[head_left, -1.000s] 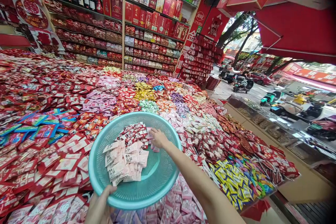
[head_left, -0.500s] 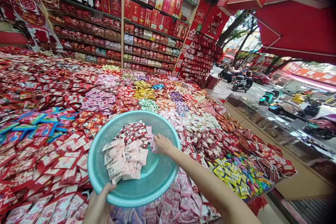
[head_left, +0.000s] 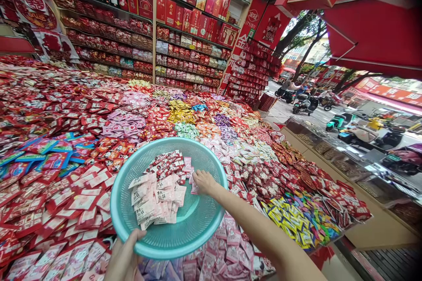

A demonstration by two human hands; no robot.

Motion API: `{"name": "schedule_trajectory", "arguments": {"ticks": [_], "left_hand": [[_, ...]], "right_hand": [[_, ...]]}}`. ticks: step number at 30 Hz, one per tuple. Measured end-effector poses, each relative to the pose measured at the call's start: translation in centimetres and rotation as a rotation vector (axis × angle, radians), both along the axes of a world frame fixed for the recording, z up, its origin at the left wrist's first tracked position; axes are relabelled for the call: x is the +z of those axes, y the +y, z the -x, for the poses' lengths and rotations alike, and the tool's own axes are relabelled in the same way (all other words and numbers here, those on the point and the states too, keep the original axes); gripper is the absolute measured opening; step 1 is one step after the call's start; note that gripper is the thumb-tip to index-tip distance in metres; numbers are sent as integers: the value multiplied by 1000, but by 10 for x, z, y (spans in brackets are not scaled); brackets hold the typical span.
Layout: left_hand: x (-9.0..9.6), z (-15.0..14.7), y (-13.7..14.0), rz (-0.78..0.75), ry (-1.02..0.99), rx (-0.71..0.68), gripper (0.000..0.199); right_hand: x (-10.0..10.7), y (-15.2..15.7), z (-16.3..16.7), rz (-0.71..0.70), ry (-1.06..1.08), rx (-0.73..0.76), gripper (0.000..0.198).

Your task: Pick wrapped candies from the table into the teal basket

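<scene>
A teal plastic basket (head_left: pixel 198 237) with perforated walls is tilted a little toward me above the candy heaps. My left hand (head_left: pixel 127 252) grips its near-left rim, the thumb over the edge. Inside lie pale pink candy packets (head_left: pixel 154 204) with dark characters, and behind them a group of red-and-white packets (head_left: pixel 168 164). My right hand (head_left: pixel 205 183) reaches into the basket at the right side, fingers curled down around small pink candy packets (head_left: pixel 194 188). Another pink packet (head_left: pixel 187 162) lies just behind the fingertips. The fingertips are partly hidden.
Heaps of wrapped candy surround the basket, with blue-and-pink packets (head_left: pixel 52 153) at left and yellow packets (head_left: pixel 286 221) at right. Shelves (head_left: pixel 154 22) of boxes, bottles and bags stand behind. Clear bins (head_left: pixel 319 142) line the right edge, near parked scooters (head_left: pixel 343 120) on the street.
Hands, basket and packets stay almost in the same place. My right hand shifts only very slightly at the pink packets.
</scene>
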State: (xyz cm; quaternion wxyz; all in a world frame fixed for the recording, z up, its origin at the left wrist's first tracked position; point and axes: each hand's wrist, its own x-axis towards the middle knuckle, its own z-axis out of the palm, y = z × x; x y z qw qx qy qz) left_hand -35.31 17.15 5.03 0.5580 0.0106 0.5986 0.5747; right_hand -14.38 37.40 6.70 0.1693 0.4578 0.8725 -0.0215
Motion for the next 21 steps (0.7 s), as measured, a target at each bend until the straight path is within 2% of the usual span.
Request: {"name": "schedule_trajectory", "arguments": {"ticks": [7, 13, 17, 21], "left_hand": [[2, -2, 1, -19, -18, 5, 42], [2, -1, 0, -5, -4, -15, 44], [6, -3, -1, -4, 6, -19, 44], [18, -6, -1, -5, 20, 2, 43]], "right_hand": [[17, 19, -7, 106, 49, -19, 24], [24, 31, -6, 107, 37, -58, 26], [28, 35, 1, 19, 45, -66, 29], [31, 46, 12, -60, 71, -67, 33]]}}
